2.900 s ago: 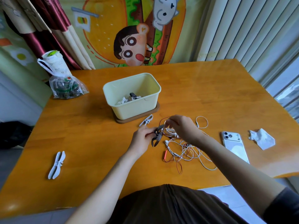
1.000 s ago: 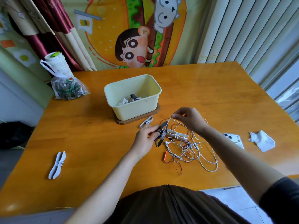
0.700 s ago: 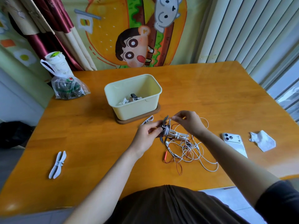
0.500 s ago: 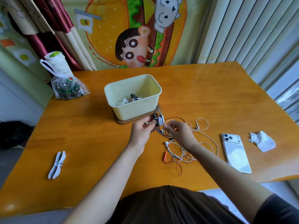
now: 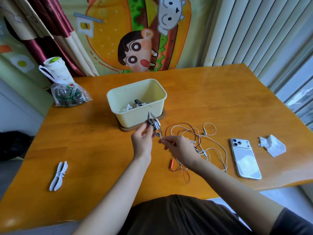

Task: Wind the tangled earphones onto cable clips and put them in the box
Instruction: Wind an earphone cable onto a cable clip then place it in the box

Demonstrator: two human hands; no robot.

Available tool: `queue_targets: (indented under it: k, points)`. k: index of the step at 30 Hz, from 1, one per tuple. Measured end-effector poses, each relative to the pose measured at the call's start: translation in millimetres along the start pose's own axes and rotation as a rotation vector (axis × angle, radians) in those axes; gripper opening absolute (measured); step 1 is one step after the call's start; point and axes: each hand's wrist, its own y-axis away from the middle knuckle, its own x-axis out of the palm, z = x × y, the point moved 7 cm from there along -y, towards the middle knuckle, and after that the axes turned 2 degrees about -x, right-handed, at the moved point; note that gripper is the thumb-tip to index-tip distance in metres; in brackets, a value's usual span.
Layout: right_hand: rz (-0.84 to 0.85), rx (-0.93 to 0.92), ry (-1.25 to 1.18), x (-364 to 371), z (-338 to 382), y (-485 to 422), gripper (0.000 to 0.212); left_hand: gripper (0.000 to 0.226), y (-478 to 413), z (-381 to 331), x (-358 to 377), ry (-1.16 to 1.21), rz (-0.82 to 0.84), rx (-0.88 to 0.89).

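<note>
1. Head view: the left grip [image 5: 142,141] holds a grey cable clip [image 5: 155,118] upright, its thumb and curled fingers closed round the clip's lower half and raised off the bench [image 5: 94,150].
2. White cord [image 5: 156,126] is wound round the clip's waist, just above the left grip's fingertips.
3. The right grip [image 5: 179,148] pinches this cord between thumb and forefinger, just to the right of the left grip and a little lower. A short run of cord leads from the pinch up to the clip.
4. Tangled earphones [image 5: 211,146] lie on the bench to the right of the right grip. Their white loops are mixed with a thin red cable [image 5: 177,127], and part of the heap is hidden under the right wrist.
5. A pale yellow box [image 5: 135,117] stands just beyond the left grip on a brown wooden base [image 5: 163,116]. The clip's upper prongs overlap its front wall in this view, and wound earphones [image 5: 135,105] already lie inside.
6. A white cable clip [image 5: 58,175] lies flat well to the left of the left grip.
7. A phone [image 5: 245,158] lies camera side up, farther right than the tangle, with a crumpled tissue [image 5: 272,145] beyond it.
8. A plastic bag [image 5: 69,95] sits far beyond and to the left of the left grip.
</note>
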Motion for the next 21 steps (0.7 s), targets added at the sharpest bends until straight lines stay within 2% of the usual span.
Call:
queue_targets:
  k: [3,8,13,21]
  points:
    - [0.023,-0.066,0.049,2,13,3,0.024,0.029,-1,-7,-4,-0.169,-0.028,0.108]
    - [0.006,-0.108,0.097,-20,27,-7,0.024,0.027,-9,-16,-3,-0.662,0.059,0.326]
    - [0.11,-0.092,0.216,-41,15,-23,0.02,0.031,-5,-5,4,-0.799,0.21,0.32]
    - [-0.018,-0.054,0.164,-67,0,-37,0.012,0.029,8,10,21,-0.839,0.433,0.231]
